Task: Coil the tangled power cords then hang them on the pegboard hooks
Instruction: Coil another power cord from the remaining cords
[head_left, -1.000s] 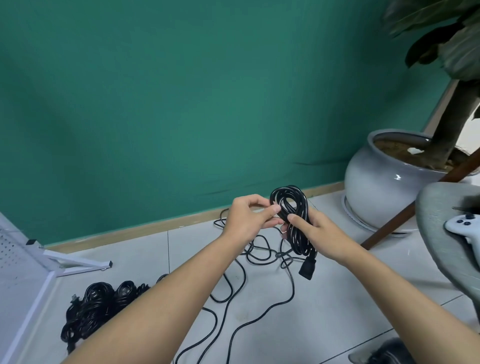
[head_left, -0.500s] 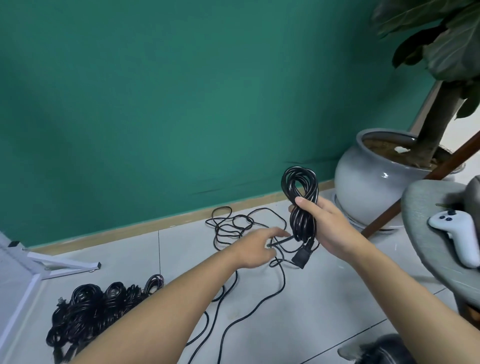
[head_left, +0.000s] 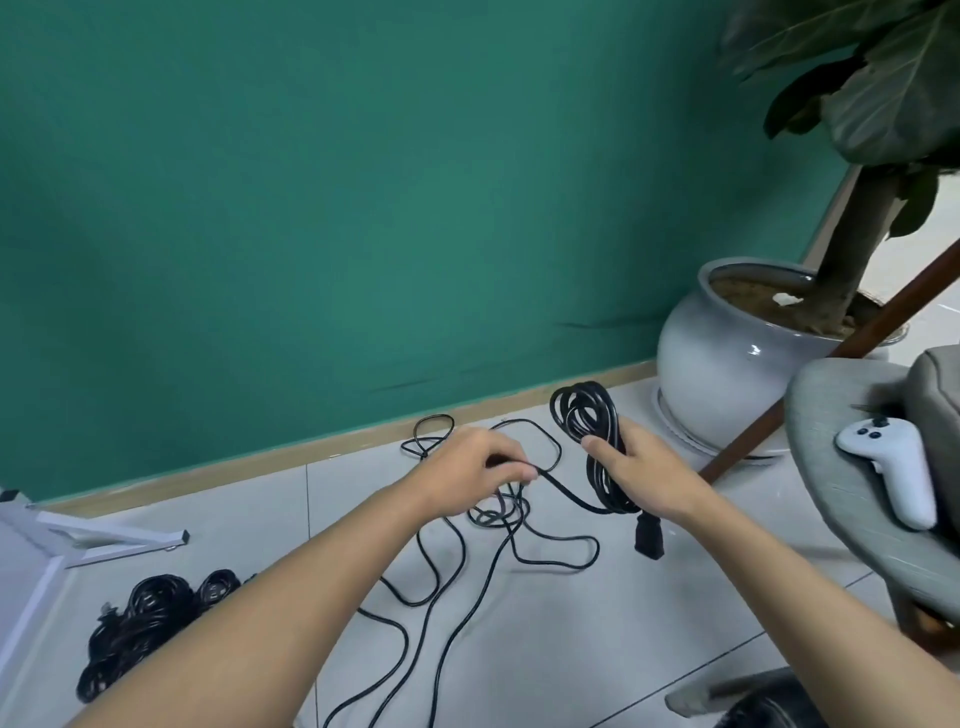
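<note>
My right hand (head_left: 641, 475) grips a partly wound coil of black power cord (head_left: 584, 415), held upright above the floor; its black plug (head_left: 649, 540) dangles below the hand. My left hand (head_left: 470, 467) pinches the loose run of the same cord, which stretches across to the coil. The rest of that cord (head_left: 467, 577) lies in loose tangled loops on the white tiles beneath both hands. A pile of coiled black cords (head_left: 145, 623) lies on the floor at the lower left. Only the white pegboard frame's foot (head_left: 104, 535) shows at the left edge.
A large grey plant pot (head_left: 727, 364) with a tree stands at the right against the green wall. A grey chair (head_left: 852, 467) at the right edge carries a white game controller (head_left: 893, 467). A brown wooden pole (head_left: 831, 364) leans in front of the pot.
My left hand left the coil, dropped to the loose cord and now pinches it to the left. The right hand keeps holding the coil, now lower in view.
</note>
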